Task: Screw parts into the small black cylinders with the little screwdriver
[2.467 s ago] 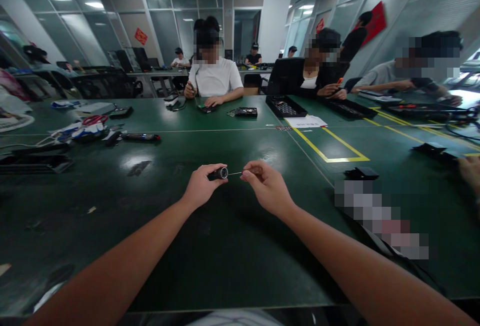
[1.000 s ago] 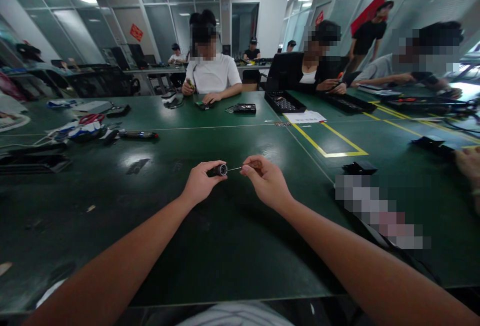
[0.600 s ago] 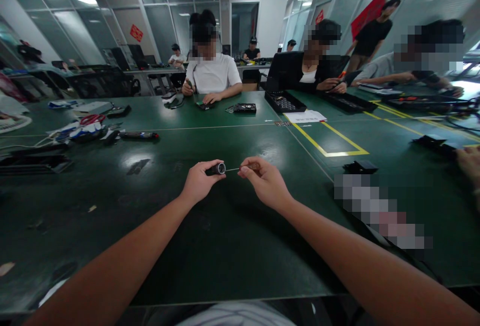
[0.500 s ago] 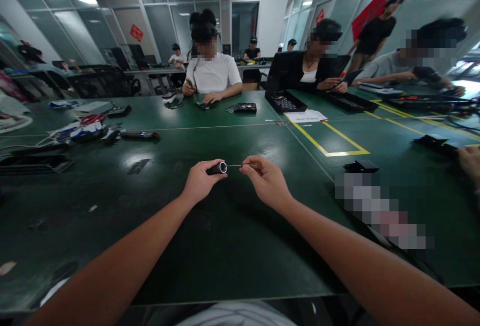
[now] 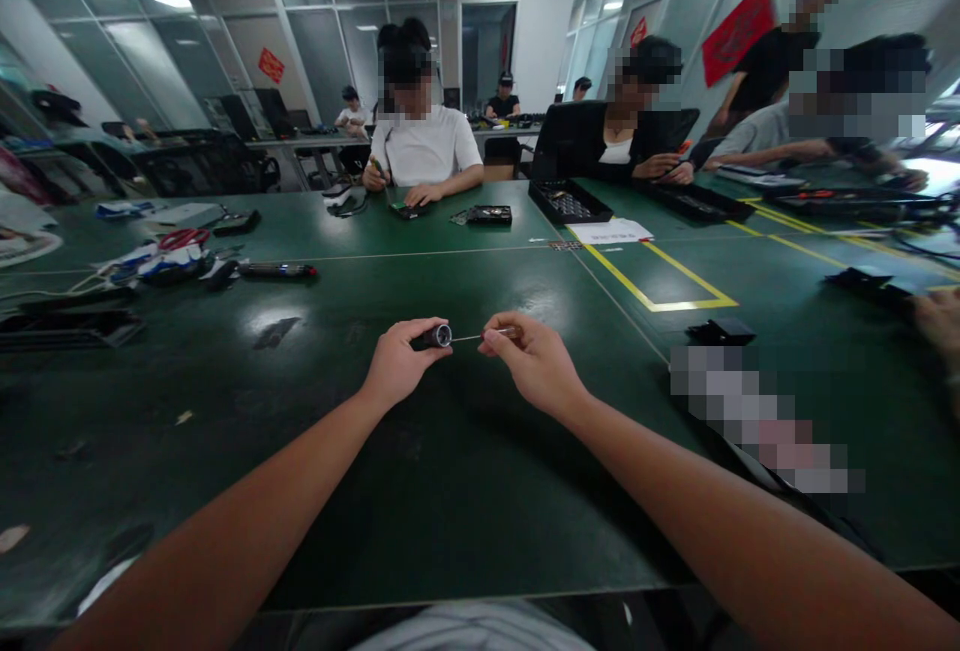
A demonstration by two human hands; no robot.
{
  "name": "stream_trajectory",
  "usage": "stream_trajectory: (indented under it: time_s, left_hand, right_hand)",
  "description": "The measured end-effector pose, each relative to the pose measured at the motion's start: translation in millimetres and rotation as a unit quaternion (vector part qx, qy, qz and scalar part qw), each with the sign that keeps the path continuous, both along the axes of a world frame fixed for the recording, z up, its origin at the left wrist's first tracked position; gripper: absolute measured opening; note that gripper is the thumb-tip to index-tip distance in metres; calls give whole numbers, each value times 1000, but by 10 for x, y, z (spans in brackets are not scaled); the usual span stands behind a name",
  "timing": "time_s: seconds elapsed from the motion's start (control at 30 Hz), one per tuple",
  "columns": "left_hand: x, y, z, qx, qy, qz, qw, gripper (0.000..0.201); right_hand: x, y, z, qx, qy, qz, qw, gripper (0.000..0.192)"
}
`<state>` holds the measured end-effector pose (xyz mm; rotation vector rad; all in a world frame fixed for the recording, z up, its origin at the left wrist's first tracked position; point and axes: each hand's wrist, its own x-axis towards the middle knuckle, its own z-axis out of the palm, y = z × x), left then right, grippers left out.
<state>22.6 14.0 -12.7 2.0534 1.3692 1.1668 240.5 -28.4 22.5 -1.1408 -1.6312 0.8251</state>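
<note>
Green tabletop (image 5: 420, 511) — cylinder (image 5: 441, 336), screwdriver (image 5: 468, 338) above, well inside edges (image 5: 420, 603)

Right fingers (image 5: 501, 346) partly hide the tool handle (image 5: 512, 332); left fingers (image 5: 434, 355), the cylinder (image 5: 441, 335)

Bare left forearm (image 5: 270, 506), bare right forearm (image 5: 709, 526), pale clothing (image 5: 469, 631) with darker lines

Workshop in an office-type room, by the look of it. Long green surface (image 5: 450, 491) marked out with yellow tape (image 5: 694, 307); on it, a black tray (image 5: 546, 210) and red-handled scissors (image 5: 184, 238); above it, a thin-shafted hand tool (image 5: 466, 338). Person in a white top (image 5: 429, 149) seated at its far edge, handling a small piece. Beyond the green surface: office chair (image 5: 206, 168), glass partitions (image 5: 322, 51), more seated people (image 5: 503, 106).
</note>
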Motion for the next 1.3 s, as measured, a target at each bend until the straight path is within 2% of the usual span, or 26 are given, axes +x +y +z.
stream_trajectory:
  time_s: [0.17, 0.5, 0.8, 1.07, 1.3]
  left_hand:
    - [0, -8, 13, -10, 2, -2, 1000, 41]
    - [0, -21, 15, -15, 3, -2, 1000, 40]
    - [16, -23, 38, -6, 13, -13, 1000, 40]
    - [31, -45, 50, -18, 41, -25, 999, 40]
    - [49, -77, 98, -33, 64, -23, 997, 39]
  right_hand:
    - [4, 2, 20, 25, -13, -11, 1000, 11]
    - [-2, 3, 4, -5, -2, 12, 1000, 12]
    - [-22, -7, -4, -9, -11, -17, 1000, 13]
    - [15, -46, 97, 47, -40, -94, 994, 13]
    - [24, -68, 101, 70, -59, -63, 994, 15]
